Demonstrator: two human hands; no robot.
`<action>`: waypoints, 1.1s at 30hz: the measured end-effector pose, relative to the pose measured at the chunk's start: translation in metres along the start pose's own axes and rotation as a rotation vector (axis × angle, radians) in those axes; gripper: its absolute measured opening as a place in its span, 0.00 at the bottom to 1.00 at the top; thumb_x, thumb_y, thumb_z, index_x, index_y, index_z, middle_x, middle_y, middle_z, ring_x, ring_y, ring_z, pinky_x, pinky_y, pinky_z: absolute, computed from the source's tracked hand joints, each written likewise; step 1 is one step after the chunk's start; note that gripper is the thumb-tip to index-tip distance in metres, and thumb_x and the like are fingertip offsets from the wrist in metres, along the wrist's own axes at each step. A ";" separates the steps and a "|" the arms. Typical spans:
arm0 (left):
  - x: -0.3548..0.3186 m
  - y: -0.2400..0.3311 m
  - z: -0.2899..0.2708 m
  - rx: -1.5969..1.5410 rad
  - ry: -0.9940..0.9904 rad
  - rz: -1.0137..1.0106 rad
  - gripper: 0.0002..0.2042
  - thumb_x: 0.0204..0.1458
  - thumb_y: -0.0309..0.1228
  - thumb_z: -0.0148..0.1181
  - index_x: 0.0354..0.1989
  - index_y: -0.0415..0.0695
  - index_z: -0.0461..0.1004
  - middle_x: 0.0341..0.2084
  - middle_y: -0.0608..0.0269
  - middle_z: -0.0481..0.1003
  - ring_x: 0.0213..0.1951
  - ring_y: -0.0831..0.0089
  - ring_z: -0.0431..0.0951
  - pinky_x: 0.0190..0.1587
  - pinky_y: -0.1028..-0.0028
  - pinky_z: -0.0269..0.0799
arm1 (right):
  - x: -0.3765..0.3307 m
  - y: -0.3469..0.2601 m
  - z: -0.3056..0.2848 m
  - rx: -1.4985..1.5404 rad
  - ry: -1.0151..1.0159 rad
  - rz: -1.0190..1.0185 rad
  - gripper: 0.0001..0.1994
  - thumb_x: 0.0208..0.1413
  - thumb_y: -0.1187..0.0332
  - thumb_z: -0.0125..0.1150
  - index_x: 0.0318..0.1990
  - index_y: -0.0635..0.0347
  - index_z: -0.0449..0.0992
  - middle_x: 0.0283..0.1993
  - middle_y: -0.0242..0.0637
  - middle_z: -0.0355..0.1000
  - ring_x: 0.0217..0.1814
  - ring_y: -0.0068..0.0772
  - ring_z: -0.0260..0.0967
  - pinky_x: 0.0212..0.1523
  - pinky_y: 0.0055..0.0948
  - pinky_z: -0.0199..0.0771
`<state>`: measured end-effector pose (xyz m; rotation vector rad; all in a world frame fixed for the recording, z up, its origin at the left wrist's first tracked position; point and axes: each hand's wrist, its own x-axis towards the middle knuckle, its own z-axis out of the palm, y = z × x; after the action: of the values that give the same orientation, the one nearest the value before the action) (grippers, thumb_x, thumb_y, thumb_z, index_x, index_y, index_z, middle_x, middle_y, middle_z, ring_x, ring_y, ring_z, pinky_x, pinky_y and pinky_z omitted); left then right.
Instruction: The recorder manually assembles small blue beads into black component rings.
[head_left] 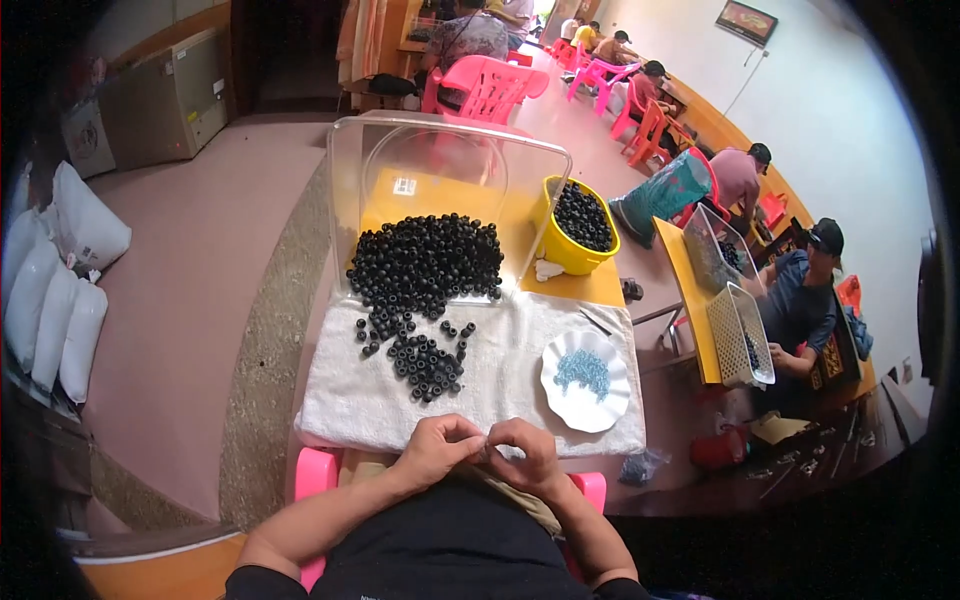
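Two-handed, pinched left hand [437,449] and right hand [526,456] closed (contents unclear) near round black beads [426,366]; seemed light, hard, best side-gripped.

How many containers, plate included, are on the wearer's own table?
3: a clear bin at the back, a yellow tub to its right, and a white scalloped plate near the right hand.

Both hands [436,453] [530,459] meet, fingertips [477,441] seemingly pinched, forearms [345,507] angled inward.

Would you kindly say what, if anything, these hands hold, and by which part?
That cannot be told; anything between the bare left hand and bare right hand is indistinct.
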<state>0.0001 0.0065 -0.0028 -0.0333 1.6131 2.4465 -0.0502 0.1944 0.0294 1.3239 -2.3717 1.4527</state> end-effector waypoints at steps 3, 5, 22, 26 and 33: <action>-0.001 -0.002 0.000 -0.011 0.010 0.005 0.05 0.55 0.25 0.61 0.36 0.36 0.76 0.29 0.63 0.78 0.31 0.79 0.77 0.36 0.79 0.74 | 0.000 0.000 0.000 0.006 0.001 -0.002 0.11 0.44 0.81 0.66 0.36 0.64 0.73 0.35 0.43 0.74 0.36 0.38 0.75 0.37 0.29 0.75; -0.001 -0.003 0.000 -0.006 0.035 0.016 0.05 0.55 0.24 0.61 0.36 0.36 0.75 0.29 0.63 0.78 0.31 0.78 0.78 0.36 0.78 0.75 | 0.000 0.001 0.000 0.126 -0.015 0.037 0.11 0.46 0.80 0.66 0.38 0.65 0.74 0.35 0.43 0.74 0.36 0.36 0.75 0.36 0.28 0.74; 0.002 -0.006 -0.001 -0.038 0.082 0.044 0.06 0.56 0.25 0.61 0.38 0.36 0.76 0.31 0.64 0.78 0.32 0.80 0.77 0.37 0.79 0.75 | 0.000 0.002 0.010 0.025 0.015 0.119 0.07 0.53 0.78 0.61 0.39 0.66 0.74 0.35 0.46 0.74 0.35 0.45 0.74 0.35 0.32 0.73; 0.001 -0.005 0.000 -0.015 0.108 0.050 0.05 0.56 0.25 0.60 0.38 0.36 0.75 0.30 0.64 0.78 0.31 0.80 0.77 0.36 0.80 0.74 | 0.000 0.000 0.011 -0.005 0.034 0.110 0.07 0.52 0.79 0.62 0.38 0.66 0.74 0.35 0.46 0.74 0.35 0.46 0.74 0.35 0.34 0.74; 0.002 -0.011 -0.002 -0.035 0.109 0.054 0.05 0.55 0.25 0.61 0.38 0.36 0.76 0.30 0.63 0.78 0.31 0.78 0.78 0.36 0.79 0.75 | 0.000 -0.001 0.012 -0.008 0.048 0.063 0.07 0.50 0.81 0.62 0.38 0.66 0.74 0.34 0.46 0.74 0.34 0.46 0.74 0.34 0.33 0.74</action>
<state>0.0003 0.0093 -0.0142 -0.1321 1.6356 2.5546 -0.0452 0.1851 0.0231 1.2087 -2.4073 1.4724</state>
